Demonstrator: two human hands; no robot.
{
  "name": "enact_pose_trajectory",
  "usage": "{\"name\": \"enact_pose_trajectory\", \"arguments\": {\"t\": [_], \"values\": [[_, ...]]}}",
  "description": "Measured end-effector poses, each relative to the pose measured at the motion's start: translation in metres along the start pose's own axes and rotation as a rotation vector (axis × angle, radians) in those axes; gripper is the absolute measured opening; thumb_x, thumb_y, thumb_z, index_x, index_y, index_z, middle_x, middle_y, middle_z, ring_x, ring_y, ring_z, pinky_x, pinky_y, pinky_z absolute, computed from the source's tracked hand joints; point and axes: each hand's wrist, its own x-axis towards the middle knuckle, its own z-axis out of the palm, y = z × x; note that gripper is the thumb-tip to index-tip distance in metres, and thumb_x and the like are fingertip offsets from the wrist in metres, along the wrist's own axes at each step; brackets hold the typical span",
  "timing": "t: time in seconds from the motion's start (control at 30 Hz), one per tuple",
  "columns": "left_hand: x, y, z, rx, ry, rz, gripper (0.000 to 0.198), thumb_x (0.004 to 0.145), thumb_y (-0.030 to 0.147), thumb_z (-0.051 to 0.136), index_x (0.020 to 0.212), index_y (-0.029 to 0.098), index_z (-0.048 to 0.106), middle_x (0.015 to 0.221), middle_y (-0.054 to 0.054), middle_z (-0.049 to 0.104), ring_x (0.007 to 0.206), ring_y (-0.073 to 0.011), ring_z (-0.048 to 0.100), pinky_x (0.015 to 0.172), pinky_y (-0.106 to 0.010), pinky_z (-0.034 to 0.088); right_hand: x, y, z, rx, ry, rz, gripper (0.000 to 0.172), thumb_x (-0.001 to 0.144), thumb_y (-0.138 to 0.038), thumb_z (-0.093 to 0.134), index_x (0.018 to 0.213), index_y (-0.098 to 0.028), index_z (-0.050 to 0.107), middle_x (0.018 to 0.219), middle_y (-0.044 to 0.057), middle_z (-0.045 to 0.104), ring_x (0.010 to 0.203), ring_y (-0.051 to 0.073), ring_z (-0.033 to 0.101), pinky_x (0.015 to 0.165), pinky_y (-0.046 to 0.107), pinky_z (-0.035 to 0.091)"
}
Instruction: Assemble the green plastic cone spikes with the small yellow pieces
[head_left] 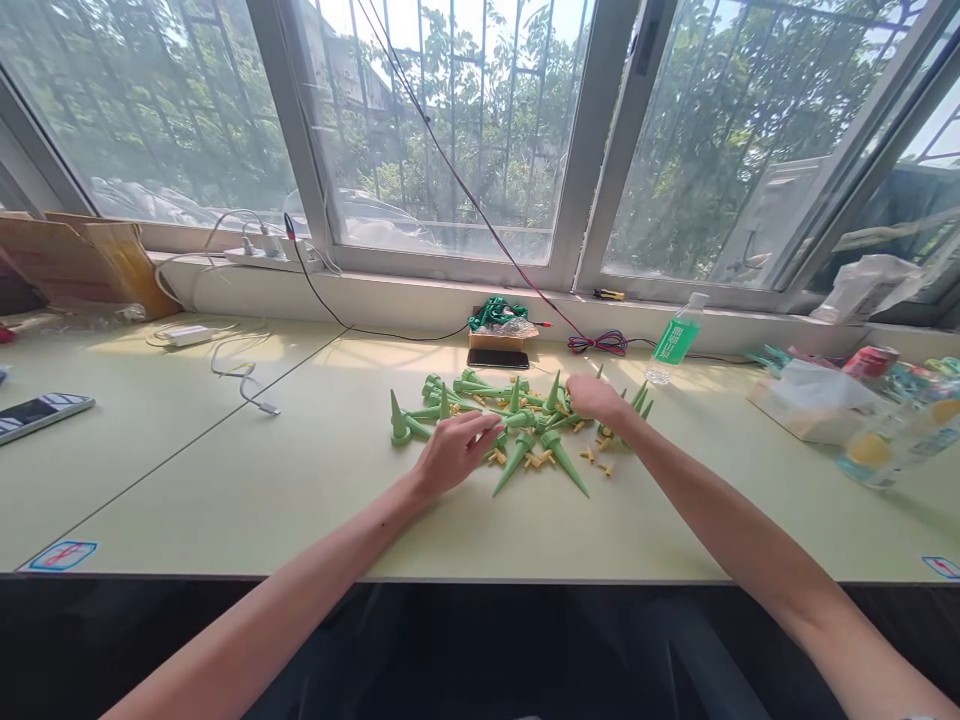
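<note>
Green plastic plant watering spikes point(514, 465) lie in a loose pile on the table, some standing on their wide ends. Small yellow valve pieces point(538, 460) are scattered among them. My left hand point(456, 450) rests at the near left side of the pile, its fingers stretched over the spikes and their tips close to a green spike head. At the far right part of the pile is my right hand point(596, 398), its fingers curled downward among the spikes. Whatever those fingers hold, if anything, is hidden.
Behind the pile, a black phone point(498, 358) lies before a small cardboard box point(498, 343) with green material on top. A labelled bottle point(675, 340) stands back right, near coiled cable point(598, 343). A tissue box point(817, 405) is at right, another phone point(41, 415) at left.
</note>
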Motion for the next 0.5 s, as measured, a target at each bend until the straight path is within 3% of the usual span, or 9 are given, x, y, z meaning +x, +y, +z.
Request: {"name": "enact_pose_trajectory", "arguments": {"t": [0.33, 0.5], "values": [[0.000, 0.001, 0.000, -0.008, -0.005, 0.004, 0.018, 0.096, 0.026, 0.053, 0.098, 0.018, 0.070, 0.069, 0.000, 0.061, 0.052, -0.0079, 0.046, 0.054, -0.021, 0.039, -0.002, 0.002, -0.002, 0.068, 0.008, -0.049, 0.024, 0.080, -0.008, 0.058, 0.101, -0.013, 0.068, 0.110, 0.017, 0.067, 0.096, 0.025, 0.066, 0.071, 0.024, 0.046], [0.000, 0.000, 0.001, 0.003, -0.017, -0.001, 0.018, 0.096, 0.026, 0.053, 0.098, 0.017, 0.070, 0.068, 0.001, 0.058, 0.052, -0.0077, 0.046, 0.054, -0.020, 0.039, -0.006, 0.006, -0.016, 0.116, 0.055, -0.067, 0.023, 0.081, -0.015, 0.063, 0.103, -0.011, 0.068, 0.105, 0.017, 0.069, 0.096, 0.026, 0.065, 0.072, 0.025, 0.046]]}}
